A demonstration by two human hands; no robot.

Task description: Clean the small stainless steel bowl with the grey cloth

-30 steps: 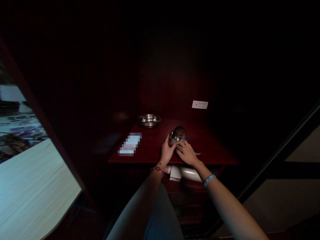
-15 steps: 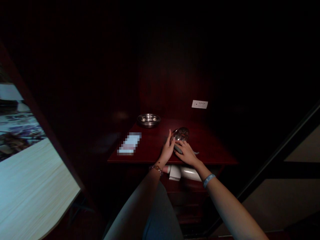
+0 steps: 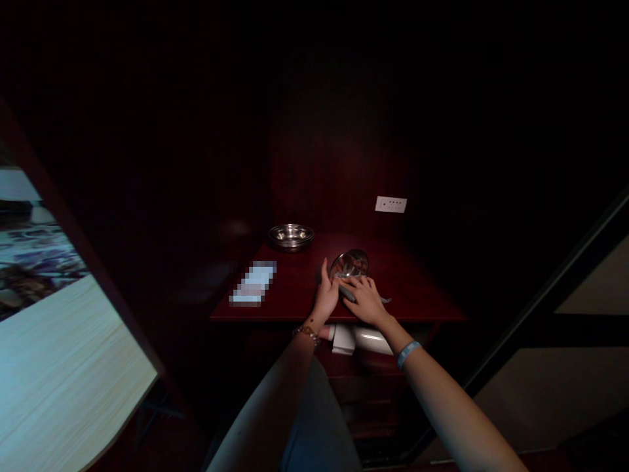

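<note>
Counting the clock from the tilted metal dish (image 3: 352, 263), stacked metal dishes (image 3: 291, 238) stand at 10, a blurred flat thing (image 3: 253, 284) lies at 9, and a socket plate (image 3: 391, 204) is at 1. The left hand (image 3: 325, 299) holds the dish by its near-left side, one finger raised. The right hand (image 3: 366, 299) has bent fingers over a grey cloth (image 3: 348, 292) at the near rim; how tightly, I cannot tell. The red tabletop (image 3: 417, 288) extends toward 3; its front edge passes near, at 6.
</note>
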